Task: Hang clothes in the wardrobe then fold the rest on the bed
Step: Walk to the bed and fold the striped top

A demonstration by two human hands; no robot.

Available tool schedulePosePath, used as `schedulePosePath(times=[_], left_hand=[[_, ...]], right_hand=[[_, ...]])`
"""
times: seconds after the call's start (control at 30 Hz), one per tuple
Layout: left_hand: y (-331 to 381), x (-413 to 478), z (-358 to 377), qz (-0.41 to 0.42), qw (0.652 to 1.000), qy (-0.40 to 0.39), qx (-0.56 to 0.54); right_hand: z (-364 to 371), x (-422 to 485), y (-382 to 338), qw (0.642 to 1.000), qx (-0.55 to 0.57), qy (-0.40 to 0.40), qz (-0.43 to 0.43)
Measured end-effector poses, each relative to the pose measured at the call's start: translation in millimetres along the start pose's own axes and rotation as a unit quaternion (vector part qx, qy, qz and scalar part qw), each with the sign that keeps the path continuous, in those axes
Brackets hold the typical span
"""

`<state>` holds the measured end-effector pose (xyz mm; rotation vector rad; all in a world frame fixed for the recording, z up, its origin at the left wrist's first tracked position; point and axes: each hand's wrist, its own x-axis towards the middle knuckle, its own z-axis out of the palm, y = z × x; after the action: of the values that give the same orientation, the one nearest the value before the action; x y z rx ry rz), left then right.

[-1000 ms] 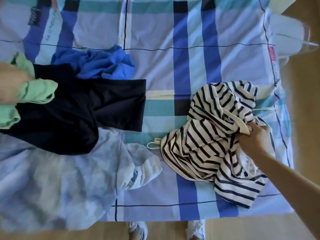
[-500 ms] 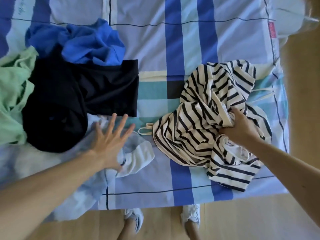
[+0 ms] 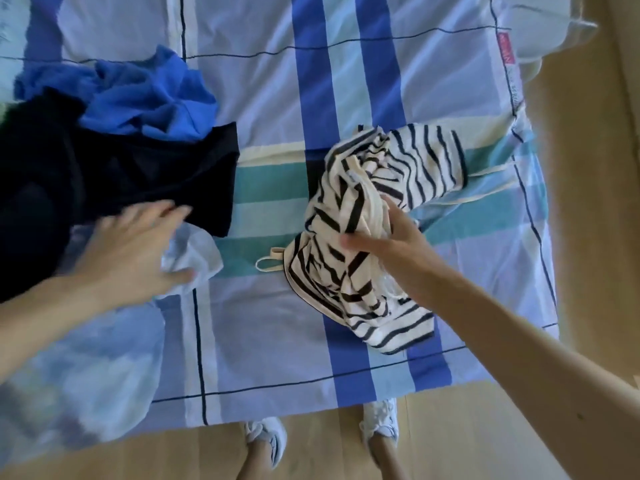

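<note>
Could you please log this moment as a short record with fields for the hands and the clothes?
left hand: open, fingers spread over the pale blue shirt
right hand: grips a bunched fold of the striped top
dark garment: spread beside the left hand
blue garment: crumpled, overlapping the dark garment
surface: checked bed cover

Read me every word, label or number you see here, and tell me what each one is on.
Red tag at the bed sheet edge: white letters, too blurred to read.
Pale strip just below that tag: small print, too blurred to read.
Striped top: no text shows.
Nothing else carries readable text.
</note>
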<state>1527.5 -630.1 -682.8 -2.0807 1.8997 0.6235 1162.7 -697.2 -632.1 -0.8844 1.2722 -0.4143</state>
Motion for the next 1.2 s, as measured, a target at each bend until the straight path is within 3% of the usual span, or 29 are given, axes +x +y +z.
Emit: schedulePosePath(times=[0.03,0.07,0.17,0.27,0.3,0.33,0.37,0.47,0.6,0.7,0.83,0.9,0.97,1.07,1.2], left_hand=[[53,-11,-19,0.045,0.99,-0.038,-0.132],[101,-20,-34,0.023,0.961,-0.079,-0.265],[174,-18,-26,-0.094,0.769,-0.208,-0.597],[219,-6,-10,-0.116,0.588,-0.247,-0.762],[229,-3,-6,-0.117,0.549,-0.246,-0.79],[235,-1,-4,-0.126,0.543,-0.237,-0.796],[239,1,-4,-0.14,0.552,-0.22,-0.792],[220,9,-8,-0.178,0.671,-0.1,-0.713],[158,3,-30,-0.1,0.803,0.056,-0.585],[102,-4,-34,-0.184,0.861,0.136,-0.455],[64,-7,-29,-0.299,0.906,0.157,-0.255],[93,-14,-27,-0.213,0.935,0.188,-0.213],[139,-21,-25,-0.067,0.949,0.176,-0.253],[204,-26,-26,0.09,0.936,0.102,-0.325],[277,-2,-50,0.272,0.905,0.028,-0.327]], right_hand=[[5,-5,-2,0.999,0.03,-0.015,0.003],[8,-8,-3,0.997,0.066,-0.034,0.006],[6,-23,-11,0.979,0.174,-0.109,0.008],[-16,-31,-14,0.967,0.212,-0.138,-0.02],[-27,-33,-16,0.969,0.209,-0.125,-0.03],[-41,-33,-16,0.975,0.192,-0.103,-0.039],[-56,-33,-16,0.983,0.168,-0.064,-0.041],[-105,-33,-10,0.994,0.051,0.087,-0.031],[-147,-45,6,0.966,0.032,0.252,-0.04],[-155,-51,19,0.945,0.042,0.323,-0.028],[-141,-56,34,0.955,0.013,0.291,-0.044],[-132,-56,37,0.963,0.016,0.263,-0.05],[-120,-55,34,0.974,0.04,0.22,-0.049],[-107,-56,21,0.986,0.054,0.146,-0.053],[-98,-61,-9,0.995,-0.028,0.017,-0.094]])
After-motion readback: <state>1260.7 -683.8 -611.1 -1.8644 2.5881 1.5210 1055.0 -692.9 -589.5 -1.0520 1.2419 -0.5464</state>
